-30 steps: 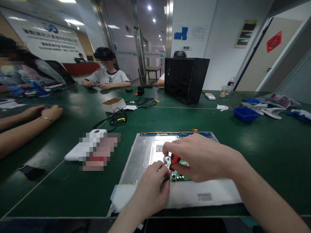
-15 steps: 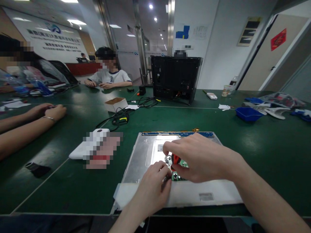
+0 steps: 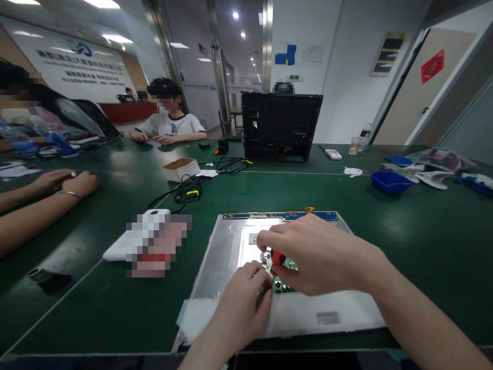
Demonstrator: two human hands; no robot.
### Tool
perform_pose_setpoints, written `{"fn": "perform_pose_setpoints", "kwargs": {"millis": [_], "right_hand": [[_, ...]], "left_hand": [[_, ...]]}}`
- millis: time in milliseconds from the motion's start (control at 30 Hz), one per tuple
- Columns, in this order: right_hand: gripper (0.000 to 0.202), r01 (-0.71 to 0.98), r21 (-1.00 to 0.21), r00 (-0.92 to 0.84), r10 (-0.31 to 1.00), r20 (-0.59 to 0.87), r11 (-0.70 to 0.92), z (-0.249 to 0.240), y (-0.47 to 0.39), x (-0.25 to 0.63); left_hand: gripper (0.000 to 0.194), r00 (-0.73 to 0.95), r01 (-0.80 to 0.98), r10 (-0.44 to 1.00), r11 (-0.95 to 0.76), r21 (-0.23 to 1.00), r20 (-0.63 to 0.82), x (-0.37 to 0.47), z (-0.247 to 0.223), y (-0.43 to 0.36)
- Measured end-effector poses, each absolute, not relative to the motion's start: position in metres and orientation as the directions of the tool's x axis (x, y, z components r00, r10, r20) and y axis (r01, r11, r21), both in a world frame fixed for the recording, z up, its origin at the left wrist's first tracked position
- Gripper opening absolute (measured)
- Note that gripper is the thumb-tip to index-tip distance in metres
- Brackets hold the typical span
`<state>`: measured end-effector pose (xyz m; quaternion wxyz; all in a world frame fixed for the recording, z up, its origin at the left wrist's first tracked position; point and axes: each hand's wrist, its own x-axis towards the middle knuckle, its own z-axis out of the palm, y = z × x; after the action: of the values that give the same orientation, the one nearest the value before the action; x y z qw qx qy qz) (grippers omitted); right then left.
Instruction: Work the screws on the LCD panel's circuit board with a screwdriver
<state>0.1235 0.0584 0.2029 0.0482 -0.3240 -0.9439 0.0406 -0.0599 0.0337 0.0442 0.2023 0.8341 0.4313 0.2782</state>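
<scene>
A flat silver display panel point(image 3: 220, 257) lies in front of me, with a narrow blue circuit strip point(image 3: 254, 217) along its far edge. On its middle sits a small green circuit board point(image 3: 285, 288), partly covered by my hands. My right hand point(image 3: 323, 254) is closed around the red and black handle of a screwdriver point(image 3: 277, 257), held above the board. The screwdriver's tip is hard to make out. Beside it my left hand point(image 3: 242, 298) rests on the panel, thumb and fingers pinched at the board's left edge. What they pinch is hidden.
A white device point(image 3: 119, 252) lies left of the panel, near a black object point(image 3: 50, 280). Beyond are black cables point(image 3: 188, 190), an open box point(image 3: 179, 169) and a black monitor-like unit point(image 3: 283, 126). A blue tray point(image 3: 391, 182) stands right. A co-worker's hands point(image 3: 73, 185) rest at left.
The camera view has shifted slightly, so the table's things sit a little further left. Both my hands stay at the board, and the screwdriver handle appears slightly turned.
</scene>
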Motion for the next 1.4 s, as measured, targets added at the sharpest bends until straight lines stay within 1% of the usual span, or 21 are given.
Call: {"fn": "perform_pose_setpoints", "kwargs": {"millis": [67, 167, 200, 267, 333, 433, 567, 667, 800, 1000, 1233, 1333, 1400], "right_hand": [[0.006, 0.602, -0.105, -0.792, 0.609, 0.053, 0.792, 0.2032, 0.0585, 0.1231], [0.017, 0.63, -0.079, -0.773, 0.634, 0.028, 0.772, 0.2031, 0.0595, 0.121], [0.018, 0.644, -0.069, -0.763, 0.647, 0.024, 0.762, 0.203, 0.0596, 0.1204], [0.011, 0.653, -0.063, -0.755, 0.656, 0.027, 0.755, 0.2028, 0.0594, 0.1201], [0.003, 0.636, -0.082, -0.767, 0.64, 0.039, 0.768, 0.2027, 0.0587, 0.1212], [0.009, 0.616, -0.112, -0.781, 0.623, 0.045, 0.78, 0.2025, 0.0585, 0.1233], [0.008, 0.642, -0.095, -0.763, 0.646, 0.027, 0.761, 0.2023, 0.0601, 0.1234], [0.003, 0.64, -0.085, -0.765, 0.644, 0.033, 0.764, 0.2025, 0.0606, 0.1233], [0.015, 0.595, -0.136, -0.796, 0.604, 0.038, 0.792, 0.2028, 0.0601, 0.1244], [0.006, 0.63, -0.083, -0.771, 0.635, 0.045, 0.772, 0.2019, 0.0605, 0.1234], [0.005, 0.625, -0.072, -0.776, 0.629, 0.052, 0.777, 0.201, 0.0628, 0.1245], [0.01, 0.637, -0.058, -0.765, 0.639, 0.071, 0.769, 0.2002, 0.0639, 0.1248], [0.017, 0.646, -0.049, -0.758, 0.648, 0.078, 0.762, 0.2002, 0.0636, 0.1243]], "left_hand": [[0.016, 0.466, 0.608, 0.832, -0.548, 0.574, 0.3, -0.0601, 0.0435, 0.0331], [0.016, 0.452, 0.621, 0.828, -0.56, 0.548, 0.333, -0.0601, 0.0423, 0.033], [0.016, 0.455, 0.627, 0.825, -0.564, 0.538, 0.336, -0.06, 0.042, 0.0332], [0.016, 0.466, 0.633, 0.822, -0.568, 0.526, 0.327, -0.06, 0.0419, 0.0337], [0.015, 0.469, 0.636, 0.825, -0.564, 0.527, 0.316, -0.0601, 0.0424, 0.0339], [0.015, 0.463, 0.64, 0.828, -0.56, 0.527, 0.317, -0.0605, 0.0438, 0.033], [0.014, 0.465, 0.641, 0.828, -0.559, 0.527, 0.314, -0.0612, 0.0452, 0.032], [0.014, 0.474, 0.631, 0.827, -0.559, 0.538, 0.303, -0.0617, 0.0439, 0.0333], [0.013, 0.47, 0.628, 0.826, -0.56, 0.54, 0.31, -0.0618, 0.0407, 0.0363], [0.011, 0.476, 0.621, 0.814, -0.579, 0.529, 0.333, -0.0622, 0.0406, 0.036], [0.012, 0.484, 0.606, 0.81, -0.583, 0.541, 0.331, -0.0609, 0.0418, 0.0352], [0.012, 0.479, 0.612, 0.818, -0.572, 0.546, 0.319, -0.0603, 0.0431, 0.035], [0.012, 0.474, 0.618, 0.822, -0.566, 0.545, 0.316, -0.0604, 0.0433, 0.0345]]}}
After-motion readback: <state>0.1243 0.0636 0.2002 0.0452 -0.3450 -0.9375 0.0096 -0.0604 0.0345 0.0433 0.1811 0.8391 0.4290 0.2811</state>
